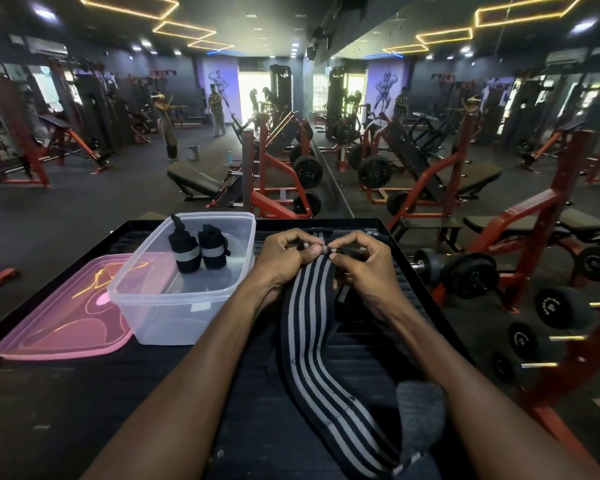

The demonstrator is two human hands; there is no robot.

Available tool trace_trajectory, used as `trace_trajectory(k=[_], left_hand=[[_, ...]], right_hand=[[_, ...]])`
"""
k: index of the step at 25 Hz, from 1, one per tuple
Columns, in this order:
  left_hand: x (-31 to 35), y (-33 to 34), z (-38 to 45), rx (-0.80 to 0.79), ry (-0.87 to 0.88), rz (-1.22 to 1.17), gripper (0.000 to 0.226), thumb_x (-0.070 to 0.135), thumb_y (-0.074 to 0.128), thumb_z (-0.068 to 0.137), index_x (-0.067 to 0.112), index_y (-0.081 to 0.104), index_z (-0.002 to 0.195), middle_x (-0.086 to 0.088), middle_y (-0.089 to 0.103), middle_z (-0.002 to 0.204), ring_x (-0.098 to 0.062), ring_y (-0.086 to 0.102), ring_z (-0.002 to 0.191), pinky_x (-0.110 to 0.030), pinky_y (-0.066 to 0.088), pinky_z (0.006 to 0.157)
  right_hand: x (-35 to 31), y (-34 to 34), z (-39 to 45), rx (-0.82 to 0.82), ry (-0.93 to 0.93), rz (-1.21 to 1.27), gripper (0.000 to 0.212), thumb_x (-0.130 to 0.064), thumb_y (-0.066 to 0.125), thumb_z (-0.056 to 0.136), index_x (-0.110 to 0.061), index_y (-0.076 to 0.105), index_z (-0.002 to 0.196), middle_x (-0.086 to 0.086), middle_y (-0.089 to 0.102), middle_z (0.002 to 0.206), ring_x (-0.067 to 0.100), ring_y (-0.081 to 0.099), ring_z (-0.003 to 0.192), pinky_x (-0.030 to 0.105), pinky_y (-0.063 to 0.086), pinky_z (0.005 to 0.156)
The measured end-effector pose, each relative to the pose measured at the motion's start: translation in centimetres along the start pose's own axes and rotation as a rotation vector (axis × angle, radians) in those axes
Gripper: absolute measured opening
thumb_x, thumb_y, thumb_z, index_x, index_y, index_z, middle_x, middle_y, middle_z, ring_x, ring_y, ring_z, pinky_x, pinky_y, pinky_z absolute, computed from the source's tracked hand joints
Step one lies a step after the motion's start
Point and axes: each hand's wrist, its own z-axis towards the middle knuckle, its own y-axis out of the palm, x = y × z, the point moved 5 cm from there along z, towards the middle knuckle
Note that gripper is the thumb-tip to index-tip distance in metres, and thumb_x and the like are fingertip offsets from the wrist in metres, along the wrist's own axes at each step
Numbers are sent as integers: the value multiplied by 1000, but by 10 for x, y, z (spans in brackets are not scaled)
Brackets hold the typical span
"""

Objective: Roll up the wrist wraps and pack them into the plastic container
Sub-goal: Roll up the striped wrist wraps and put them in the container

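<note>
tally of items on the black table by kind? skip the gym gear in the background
Rolled wrist wraps, standing in the container: 2
Unrolled striped wrist wrap, far end pinched by left hand and right hand: 1
Clear plastic container: 1
Pink lid, beside the container: 1
Total: 5

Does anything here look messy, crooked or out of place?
Nothing stands out. Two rolled black wrist wraps stand upright in the clear plastic container; its pink lid lies flat beside it. Both hands, left hand and right hand, pinch the far end of a striped black-and-grey wrap.
</note>
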Motion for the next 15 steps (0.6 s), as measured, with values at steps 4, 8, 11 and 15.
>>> trace_trajectory(k=[4,8,11,15], left_hand=[[-14,5,0,-29,-31,-107,20,-5,70,86,14,77,87,-5,76,90,-17,70,89,-32,58,89],[-18,1,0,-27,-16,-76,10,5,70,89,10,75,96,-4,76,92,-13,71,86,-27,56,88],[-17,-2,-2,-32,8,-21,16,-1,68,89,14,75,93,1,76,87,-7,71,82,-21,56,84],[-17,-2,-2,-19,32,-37,25,-6,69,86,17,76,91,-2,77,92,-12,71,90,-26,55,90]], right_hand=[[4,-5,3,35,-27,-104,7,2,72,86,-5,68,85,5,71,82,3,66,68,17,51,54],[10,-7,10,47,-31,-217,13,-2,75,83,-7,73,95,1,74,94,4,68,87,19,54,78],[8,-6,6,21,-30,-232,12,-3,74,85,-8,74,95,1,75,95,4,69,84,20,54,74],[7,-4,4,4,-26,-186,10,-2,72,86,-9,72,93,4,73,96,7,68,74,24,56,60]])
